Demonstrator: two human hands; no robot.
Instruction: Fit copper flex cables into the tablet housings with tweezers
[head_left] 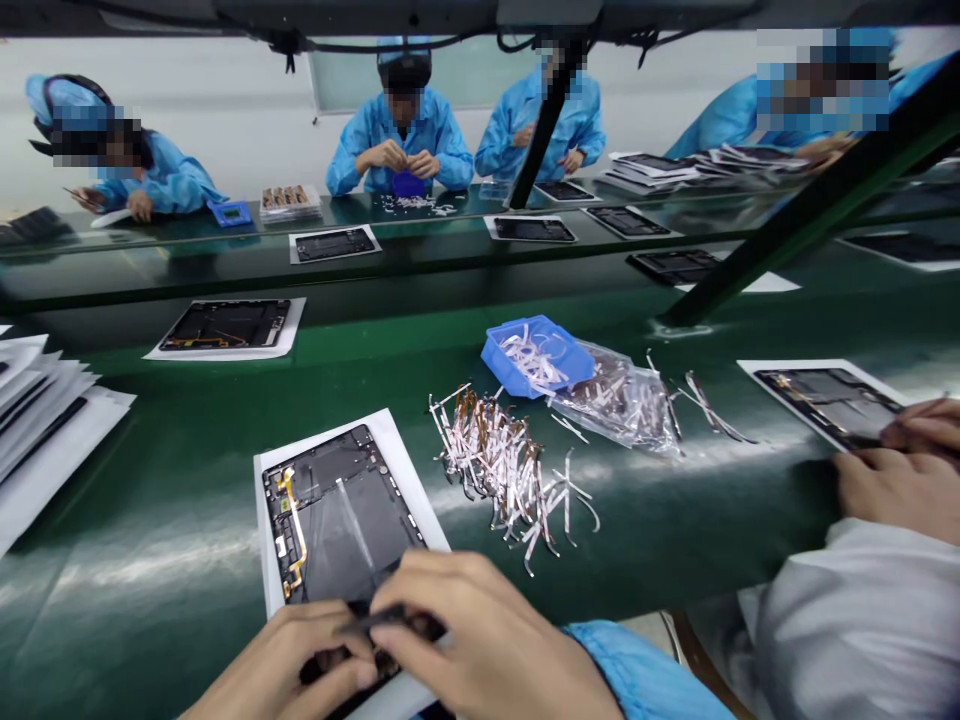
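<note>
An open tablet chassis (337, 510) lies on a white sheet (397, 445) in front of me, with a yellow flex cable along its left side. Both my hands rest on its near edge. My left hand (300, 660) is curled with fingers pressed on the chassis. My right hand (480, 630) pinches a thin dark tool (379, 618), its tip pointing left over the chassis. A heap of white and copper flex strips (499, 460) lies just right of the sheet.
A blue tray (536, 355) and a clear bag (622, 400) hold more strips. White sheets (45, 420) are stacked at left. Another person's hands (900, 470) work a chassis (829, 400) at right. More chassis ride the green belts; people in blue coats sit opposite.
</note>
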